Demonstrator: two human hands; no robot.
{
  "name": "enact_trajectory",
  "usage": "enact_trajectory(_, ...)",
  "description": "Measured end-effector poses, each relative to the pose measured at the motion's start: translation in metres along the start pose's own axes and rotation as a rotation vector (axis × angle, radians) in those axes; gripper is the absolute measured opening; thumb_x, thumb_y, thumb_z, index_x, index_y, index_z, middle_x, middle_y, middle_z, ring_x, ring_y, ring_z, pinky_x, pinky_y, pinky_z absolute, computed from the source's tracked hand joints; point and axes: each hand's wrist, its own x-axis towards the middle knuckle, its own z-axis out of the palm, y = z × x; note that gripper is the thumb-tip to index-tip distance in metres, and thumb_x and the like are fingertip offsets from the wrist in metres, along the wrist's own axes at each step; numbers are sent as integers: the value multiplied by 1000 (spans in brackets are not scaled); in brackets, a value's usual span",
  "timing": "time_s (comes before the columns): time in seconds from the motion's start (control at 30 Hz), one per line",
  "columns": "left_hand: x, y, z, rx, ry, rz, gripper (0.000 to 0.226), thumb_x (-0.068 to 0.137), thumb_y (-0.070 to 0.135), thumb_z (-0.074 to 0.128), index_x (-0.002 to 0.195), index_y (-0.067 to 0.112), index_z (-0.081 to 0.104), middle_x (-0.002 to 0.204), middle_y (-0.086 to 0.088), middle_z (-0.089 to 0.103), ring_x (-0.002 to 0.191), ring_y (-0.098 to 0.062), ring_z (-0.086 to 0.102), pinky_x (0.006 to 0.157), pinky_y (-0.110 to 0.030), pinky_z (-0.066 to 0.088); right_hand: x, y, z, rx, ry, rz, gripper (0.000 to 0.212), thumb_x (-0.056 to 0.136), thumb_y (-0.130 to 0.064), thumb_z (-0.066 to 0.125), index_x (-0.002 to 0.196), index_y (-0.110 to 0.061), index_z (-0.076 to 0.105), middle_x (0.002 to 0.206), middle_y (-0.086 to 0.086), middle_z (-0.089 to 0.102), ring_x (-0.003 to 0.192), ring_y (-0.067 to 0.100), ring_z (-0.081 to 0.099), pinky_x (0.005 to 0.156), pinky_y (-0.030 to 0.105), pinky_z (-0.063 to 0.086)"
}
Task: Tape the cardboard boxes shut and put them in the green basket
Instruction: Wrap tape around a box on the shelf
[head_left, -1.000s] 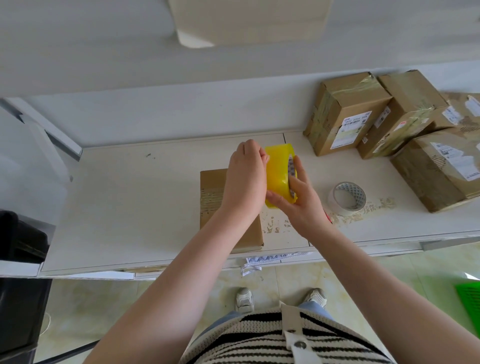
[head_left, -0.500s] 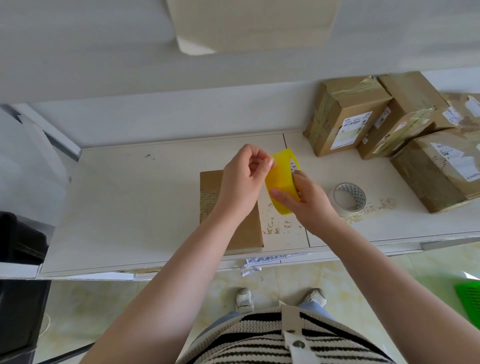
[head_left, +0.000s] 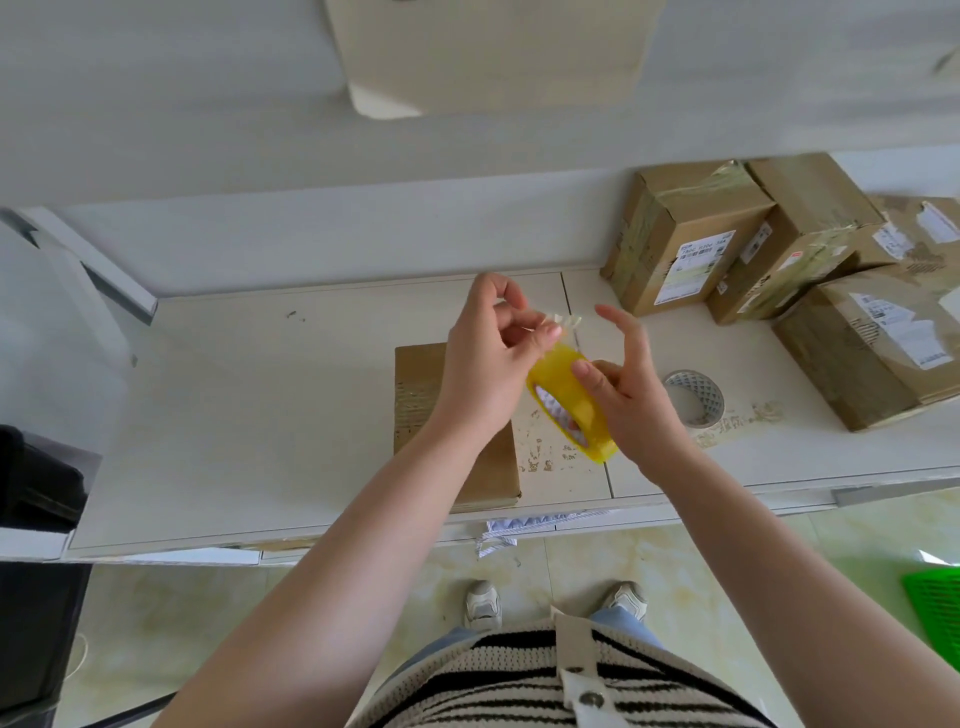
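Note:
A yellow tape roll (head_left: 569, 402) is held in the air above the white table (head_left: 260, 405). My right hand (head_left: 631, 395) holds the roll from the right, thumb on its rim, index finger raised. My left hand (head_left: 488, 358) pinches the crumpled loose end of the tape (head_left: 558, 322) at the top of the roll. Beneath my left wrist lies a flat cardboard box (head_left: 415, 395) near the table's front edge. A corner of the green basket (head_left: 935, 608) shows on the floor at the far right.
Several taped cardboard boxes (head_left: 691, 244) with labels are stacked at the back right of the table. A nearly spent tape core (head_left: 696, 397) lies right of my hands. A black object (head_left: 36, 545) stands at the left edge. My feet are on the tiled floor.
The roll has tilted and dropped lower in my right hand. My left hand has peeled the tape end up off the roll, and my right index finger has lifted away.

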Motion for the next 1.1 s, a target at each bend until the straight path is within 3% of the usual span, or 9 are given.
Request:
enact_trajectory(0.07, 0, 1, 1, 54, -32, 50, 30, 90, 12, 68, 82, 27, 43, 84, -2, 70, 76, -13, 66, 77, -39, 54, -1, 0, 3, 60, -39, 6, 21, 99, -28, 53, 118, -37, 51, 76, 28, 56, 58, 33, 51, 55, 43, 44)
enact_trajectory(0.13, 3, 1, -1, 108, -79, 90, 29, 93, 6, 60, 78, 27, 48, 86, -2, 67, 87, -15, 67, 81, -41, 55, -3, 0, 7, 134, -46, 51, 11, 100, -27, 51, 104, -34, 58, 83, 27, 55, 67, 33, 48, 63, 45, 39)
enact_trajectory(0.3, 6, 3, -1, 189, -158, 79, 22, 92, 4, 60, 86, 23, 71, 96, 4, 68, 86, -4, 61, 79, -19, 50, -4, -1, 12, 226, 16, 138, 15, 101, -25, 52, 91, -32, 60, 84, 14, 45, 77, 30, 38, 70, 45, 32)
enact_trajectory(0.53, 2, 3, 6, 225, -40, -6, 25, 76, 11, 82, 95, 12, 66, 84, 2, 66, 70, 0, 59, 67, -7, 47, -7, -1, 11, 169, 53, 122, 23, 101, -20, 51, 86, -34, 59, 82, 10, 52, 67, 24, 41, 57, 33, 34)
enact_trajectory(0.7, 5, 1, 9, 385, -100, -17, 18, 76, 17, 83, 89, 12, 71, 80, 7, 60, 66, 2, 54, 68, -15, 43, -8, 0, 6, 79, 87, 80, 17, 101, -21, 52, 88, -31, 57, 79, 3, 54, 63, 20, 39, 53, 31, 34)
enact_trajectory(0.83, 6, -2, 15, 425, -146, 20, 12, 83, 22, 77, 86, 11, 75, 96, -3, 57, 85, -7, 53, 77, -21, 39, -9, -2, -2, 18, 98, 24, 16, 100, -21, 53, 88, -30, 56, 75, -5, 56, 55, 15, 41, 44, 23, 35)
enact_trajectory(0.9, 7, -7, 19, 402, -151, -28, 13, 89, 28, 69, 81, 18, 73, 97, 4, 51, 88, 5, 44, 80, -24, 30, -9, -2, -6, 1, 97, 12, 16, 100, -20, 53, 88, -31, 56, 78, -5, 57, 53, 12, 42, 42, 20, 35)
enact_trajectory(0.97, 10, -13, 23, 424, -140, -94, 27, 96, 33, 59, 74, 22, 70, 96, 7, 45, 94, -2, 33, 84, -26, 20, -9, -1, -8, -17, 82, 2, 18, 99, -18, 54, 90, -33, 57, 80, -5, 59, 56, 13, 44, 43, 22, 37)
enact_trajectory(1.1, 18, -29, 37, 386, -137, -154, 37, 99, 32, 53, 77, 4, 61, 97, -7, 52, 84, -16, 49, 75, -29, 35, -9, 1, -3, -122, 106, -12, 17, 98, -21, 54, 95, -38, 55, 81, -10, 63, 58, 13, 51, 47, 25, 43)
